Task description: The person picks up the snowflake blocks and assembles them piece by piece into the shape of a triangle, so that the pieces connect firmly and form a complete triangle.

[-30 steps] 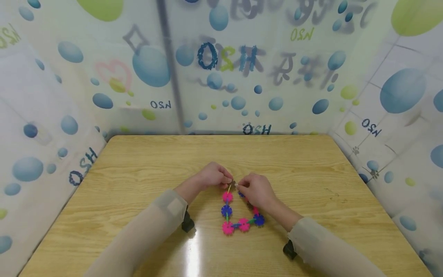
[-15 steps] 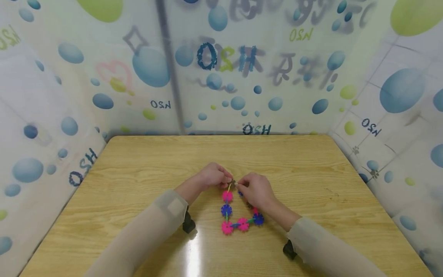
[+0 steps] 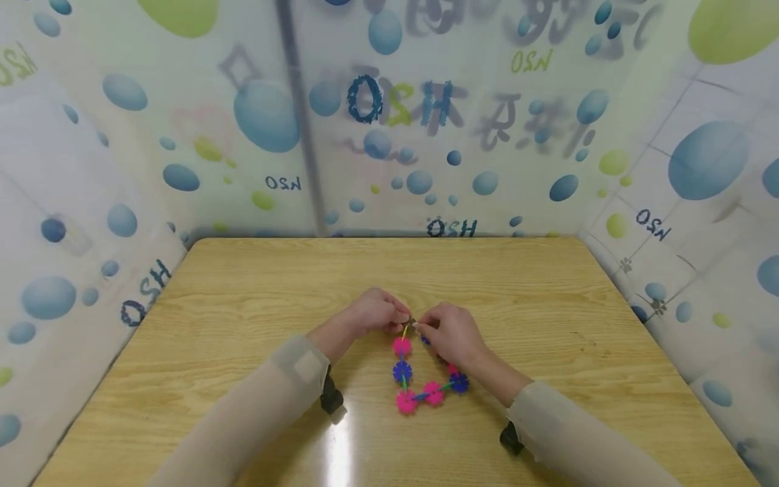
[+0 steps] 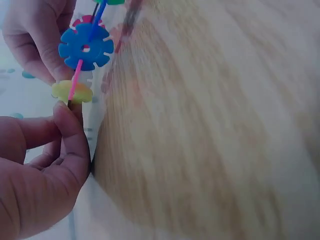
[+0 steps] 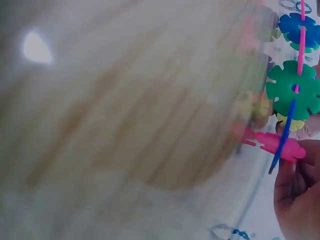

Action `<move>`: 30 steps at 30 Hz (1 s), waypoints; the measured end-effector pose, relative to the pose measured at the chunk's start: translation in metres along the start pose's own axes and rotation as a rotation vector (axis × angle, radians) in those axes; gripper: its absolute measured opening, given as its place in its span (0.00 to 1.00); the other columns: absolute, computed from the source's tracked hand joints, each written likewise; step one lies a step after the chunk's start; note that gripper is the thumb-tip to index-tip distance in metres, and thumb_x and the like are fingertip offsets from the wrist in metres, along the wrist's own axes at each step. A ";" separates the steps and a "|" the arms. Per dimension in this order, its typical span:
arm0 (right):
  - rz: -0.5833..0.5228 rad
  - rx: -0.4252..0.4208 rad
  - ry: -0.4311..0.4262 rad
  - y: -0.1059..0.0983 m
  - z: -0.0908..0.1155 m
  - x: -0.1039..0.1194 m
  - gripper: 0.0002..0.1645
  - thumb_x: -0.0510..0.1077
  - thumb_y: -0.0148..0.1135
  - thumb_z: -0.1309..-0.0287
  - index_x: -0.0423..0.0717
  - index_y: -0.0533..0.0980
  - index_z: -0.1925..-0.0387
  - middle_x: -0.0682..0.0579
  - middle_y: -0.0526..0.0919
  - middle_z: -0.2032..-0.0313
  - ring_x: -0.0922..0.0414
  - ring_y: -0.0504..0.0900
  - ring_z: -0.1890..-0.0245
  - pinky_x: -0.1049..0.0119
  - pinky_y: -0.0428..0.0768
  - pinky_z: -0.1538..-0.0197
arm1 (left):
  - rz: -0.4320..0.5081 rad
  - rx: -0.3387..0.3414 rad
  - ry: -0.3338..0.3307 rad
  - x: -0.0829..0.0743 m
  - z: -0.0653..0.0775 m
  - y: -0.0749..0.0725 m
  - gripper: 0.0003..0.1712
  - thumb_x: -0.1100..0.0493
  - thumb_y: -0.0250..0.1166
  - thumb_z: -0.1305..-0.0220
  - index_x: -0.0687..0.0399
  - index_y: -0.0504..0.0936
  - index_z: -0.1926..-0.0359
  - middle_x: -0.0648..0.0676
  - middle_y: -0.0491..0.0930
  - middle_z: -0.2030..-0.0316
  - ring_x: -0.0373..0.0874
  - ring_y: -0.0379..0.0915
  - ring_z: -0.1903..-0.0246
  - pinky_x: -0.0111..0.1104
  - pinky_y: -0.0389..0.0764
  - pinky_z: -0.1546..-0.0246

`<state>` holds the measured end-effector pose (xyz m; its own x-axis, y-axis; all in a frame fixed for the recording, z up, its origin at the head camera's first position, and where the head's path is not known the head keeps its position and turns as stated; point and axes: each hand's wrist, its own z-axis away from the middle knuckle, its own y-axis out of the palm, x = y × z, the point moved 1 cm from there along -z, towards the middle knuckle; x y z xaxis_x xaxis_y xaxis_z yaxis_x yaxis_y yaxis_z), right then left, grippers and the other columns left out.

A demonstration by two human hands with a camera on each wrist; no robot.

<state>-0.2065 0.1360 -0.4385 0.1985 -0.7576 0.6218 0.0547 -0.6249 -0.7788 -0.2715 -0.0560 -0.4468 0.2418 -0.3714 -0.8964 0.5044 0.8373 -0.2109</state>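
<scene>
Slotted plastic snowflake discs are linked into a loop-shaped chain (image 3: pixel 402 371) of pink, blue, green and yellow pieces, hanging toward me from both hands. My left hand (image 3: pixel 379 311) pinches the upper left end between thumb and fingertips, where a small dark disc (image 3: pixel 410 323) shows between the hands. My right hand (image 3: pixel 453 333) pinches the other end and covers part of the chain's right side. In the left wrist view, a yellow disc (image 4: pixel 72 92) sits right above the left fingertips. In the right wrist view, a pink disc (image 5: pixel 275 144) is at the right fingertips.
The chain lies above a light wooden table (image 3: pixel 274 270). A patterned curtain-like wall (image 3: pixel 389 169) with bubble prints stands along the back and sides. Black wrist straps (image 3: pixel 331 396) hang below both sleeves.
The lower part of the chain has swung slightly to the right. Both hands stay almost in the same place, still pinching its two ends together.
</scene>
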 end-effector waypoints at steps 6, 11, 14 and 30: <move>0.000 0.080 0.013 -0.005 -0.004 0.001 0.08 0.48 0.74 0.28 0.50 0.93 0.57 0.54 0.91 0.59 0.60 0.83 0.62 0.59 0.86 0.55 | -0.121 0.009 0.042 -0.003 0.001 -0.006 0.12 0.64 0.67 0.22 0.67 0.90 0.47 0.57 0.91 0.57 0.38 0.82 0.68 0.27 0.86 0.62; -0.028 0.116 0.023 -0.024 0.003 -0.007 0.14 0.52 0.68 0.22 0.49 0.90 0.46 0.51 0.91 0.50 0.55 0.87 0.53 0.54 0.89 0.49 | -0.256 -0.041 0.138 -0.005 0.012 -0.018 0.18 0.53 0.66 0.20 0.59 0.89 0.39 0.57 0.90 0.47 0.41 0.86 0.62 0.32 0.87 0.58; -0.054 0.214 0.025 -0.038 0.015 -0.013 0.23 0.53 0.71 0.25 0.46 0.86 0.37 0.48 0.89 0.43 0.52 0.88 0.49 0.54 0.90 0.49 | -0.367 -0.032 0.175 -0.006 0.032 -0.022 0.26 0.47 0.68 0.22 0.58 0.85 0.33 0.56 0.89 0.46 0.46 0.87 0.58 0.39 0.89 0.56; 0.055 0.451 -0.154 -0.037 0.054 -0.022 0.57 0.60 0.84 0.43 0.40 0.69 0.20 0.49 0.79 0.41 0.59 0.77 0.50 0.67 0.81 0.49 | -0.661 0.064 0.184 0.025 0.111 0.018 0.70 0.43 0.91 0.54 0.69 0.65 0.19 0.56 0.73 0.45 0.44 0.72 0.52 0.40 0.84 0.43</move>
<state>-0.1602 0.1864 -0.4277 0.3536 -0.7291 0.5859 0.4527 -0.4148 -0.7893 -0.1642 -0.0946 -0.4301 -0.2751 -0.7171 -0.6404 0.5466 0.4313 -0.7178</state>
